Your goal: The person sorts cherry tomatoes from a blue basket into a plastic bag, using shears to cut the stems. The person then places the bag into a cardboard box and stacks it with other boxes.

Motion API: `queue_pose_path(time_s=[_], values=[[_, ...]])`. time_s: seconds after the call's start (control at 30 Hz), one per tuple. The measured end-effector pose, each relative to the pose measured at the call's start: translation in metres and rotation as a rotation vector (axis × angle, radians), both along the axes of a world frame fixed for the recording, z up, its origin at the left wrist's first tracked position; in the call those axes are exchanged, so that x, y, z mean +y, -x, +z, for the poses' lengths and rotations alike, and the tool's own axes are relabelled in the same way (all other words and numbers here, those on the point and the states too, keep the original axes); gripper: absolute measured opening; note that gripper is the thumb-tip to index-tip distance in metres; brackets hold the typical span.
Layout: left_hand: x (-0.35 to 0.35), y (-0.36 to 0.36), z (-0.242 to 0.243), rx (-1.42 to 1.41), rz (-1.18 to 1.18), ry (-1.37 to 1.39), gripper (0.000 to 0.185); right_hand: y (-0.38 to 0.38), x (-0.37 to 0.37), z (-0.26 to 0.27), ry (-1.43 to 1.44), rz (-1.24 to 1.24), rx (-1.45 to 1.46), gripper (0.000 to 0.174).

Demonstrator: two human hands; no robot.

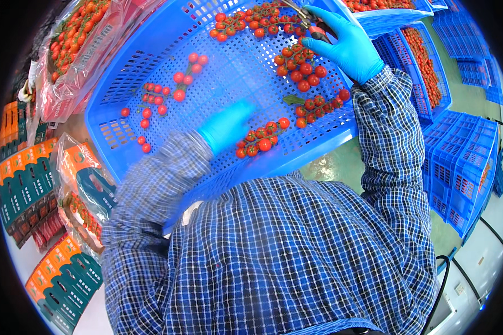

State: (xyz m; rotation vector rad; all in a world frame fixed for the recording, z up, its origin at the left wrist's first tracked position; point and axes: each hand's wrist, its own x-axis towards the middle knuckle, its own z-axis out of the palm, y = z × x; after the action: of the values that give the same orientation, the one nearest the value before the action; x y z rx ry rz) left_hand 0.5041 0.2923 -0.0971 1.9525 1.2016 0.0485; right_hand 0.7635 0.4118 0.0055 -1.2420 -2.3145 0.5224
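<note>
Before me stands a large blue perforated plastic crate (226, 79) with several bunches of red cherry tomatoes on the vine. My left hand (228, 125), in a blue glove, is blurred over the crate, beside a tomato bunch (260, 140) at the near side; whether its fingers hold anything cannot be told. My right hand (348, 46), also gloved, holds a pair of small shears (314, 29) with red and black handles over the crate's right side. Below the shears lies a dense tomato bunch (302, 69). Smaller bunches (188, 77) and loose tomatoes lie at the crate's left.
At the left are a clear bag of tomatoes (73, 37), printed green and orange cartons (29, 180) and a wrapped tomato pack (84, 209). Blue crates with tomatoes (423, 67) and stacked blue crates (461, 167) stand at the right. A black cable (442, 289) hangs lower right.
</note>
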Motion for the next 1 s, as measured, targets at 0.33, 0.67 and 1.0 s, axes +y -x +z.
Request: queue_pose_path(time_s=[0.33,0.67,1.0], values=[[-0.028,-0.028,-0.041,-0.032,0.041,0.001,0.051,-0.002,0.012,-0.032,0.018,0.047,0.011,0.061],[-0.011,0.023,-0.009,-0.726,0.649,0.638,0.051,0.017,0.003,-0.036,0.138,0.073,0.215,0.067],[-0.059,0.068,0.061,-1.069,0.924,0.012,0.065,0.093,-0.079,0.012,0.802,0.515,0.17,0.056]])
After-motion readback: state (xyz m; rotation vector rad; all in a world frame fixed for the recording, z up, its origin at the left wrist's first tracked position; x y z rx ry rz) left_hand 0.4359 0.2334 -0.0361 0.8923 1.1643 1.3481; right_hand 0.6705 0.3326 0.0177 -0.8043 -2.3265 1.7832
